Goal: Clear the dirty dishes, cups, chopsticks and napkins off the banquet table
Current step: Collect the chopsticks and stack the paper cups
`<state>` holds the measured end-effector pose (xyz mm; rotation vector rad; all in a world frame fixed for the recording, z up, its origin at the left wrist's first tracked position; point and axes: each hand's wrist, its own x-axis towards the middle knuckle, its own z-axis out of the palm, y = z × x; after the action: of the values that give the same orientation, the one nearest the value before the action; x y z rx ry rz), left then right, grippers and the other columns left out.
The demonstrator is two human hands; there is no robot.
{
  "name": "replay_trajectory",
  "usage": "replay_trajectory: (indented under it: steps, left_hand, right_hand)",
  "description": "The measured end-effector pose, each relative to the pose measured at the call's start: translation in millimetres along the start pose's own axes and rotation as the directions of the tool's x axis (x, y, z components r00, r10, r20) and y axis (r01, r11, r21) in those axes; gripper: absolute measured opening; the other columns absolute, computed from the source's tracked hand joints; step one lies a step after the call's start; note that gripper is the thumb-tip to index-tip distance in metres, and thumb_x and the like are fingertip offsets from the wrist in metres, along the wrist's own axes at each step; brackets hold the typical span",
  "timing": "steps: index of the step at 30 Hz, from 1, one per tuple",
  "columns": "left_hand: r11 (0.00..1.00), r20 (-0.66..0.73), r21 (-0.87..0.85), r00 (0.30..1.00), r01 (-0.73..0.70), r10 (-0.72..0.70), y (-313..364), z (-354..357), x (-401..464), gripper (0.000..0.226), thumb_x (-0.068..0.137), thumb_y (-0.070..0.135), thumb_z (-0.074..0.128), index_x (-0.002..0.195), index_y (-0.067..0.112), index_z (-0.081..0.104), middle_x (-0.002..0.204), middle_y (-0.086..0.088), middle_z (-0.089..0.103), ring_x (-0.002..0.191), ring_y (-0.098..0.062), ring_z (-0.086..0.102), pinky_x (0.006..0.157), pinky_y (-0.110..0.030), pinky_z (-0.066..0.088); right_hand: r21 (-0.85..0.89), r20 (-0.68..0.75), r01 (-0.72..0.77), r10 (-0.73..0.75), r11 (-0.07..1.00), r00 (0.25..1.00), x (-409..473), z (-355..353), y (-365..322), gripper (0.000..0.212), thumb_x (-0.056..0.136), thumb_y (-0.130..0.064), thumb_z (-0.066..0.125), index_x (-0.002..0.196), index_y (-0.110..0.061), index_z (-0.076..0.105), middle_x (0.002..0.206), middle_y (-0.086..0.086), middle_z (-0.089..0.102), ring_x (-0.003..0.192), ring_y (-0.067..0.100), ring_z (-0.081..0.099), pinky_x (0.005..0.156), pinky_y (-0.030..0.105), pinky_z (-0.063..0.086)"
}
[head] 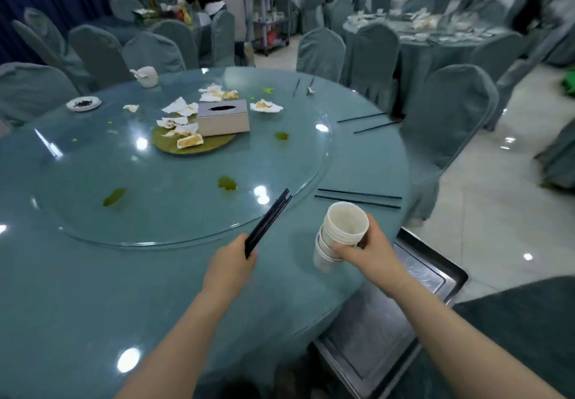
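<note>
While gripping chopstick bundle [267, 222] in left hand [231, 263], stacked cups [340, 233] in right hand [364, 250]: partway. Left: napkins [180, 109] 12 o'clock, loose chopsticks [357, 198] 2 o'clock, small plate [83, 103] 10 o'clock.

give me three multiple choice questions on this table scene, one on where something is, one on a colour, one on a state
1. Where is the tissue box?
A. on the glass turntable
B. on a chair
C. on the floor

2. What colour are the chopsticks in the left hand?
A. white
B. red
C. black

3. What is the right hand doing?
A. lying flat on the table
B. gripping a stack of cups
C. hanging free

Answers:
1 A, the box sits on the turntable among napkins.
2 C, the bundle is black.
3 B, its fingers wrap the stacked white cups.
</note>
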<state>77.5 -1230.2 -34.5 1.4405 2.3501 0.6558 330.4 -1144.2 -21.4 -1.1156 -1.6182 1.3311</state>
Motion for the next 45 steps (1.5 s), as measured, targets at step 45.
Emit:
replay_trajectory:
  steps: [45]
  left_hand:
    - [0.206,0.578,-0.808,0.81,0.552,0.099,649.6,364.2,-33.5,0.006,0.096,0.017,0.053,0.093,0.013,0.055,0.073,-0.01,0.074,0.058,-0.018,0.071,0.047,-0.025,0.054]
  right_hand:
    - [-0.048,-0.381,0.04,-0.055,0.998,0.923,-101.8,-681.9,39.6,0.058,0.064,-0.033,0.083,0.111,-0.042,0.052,0.106,-0.026,0.063,0.1,-0.003,0.061,0.074,0.011,0.049]
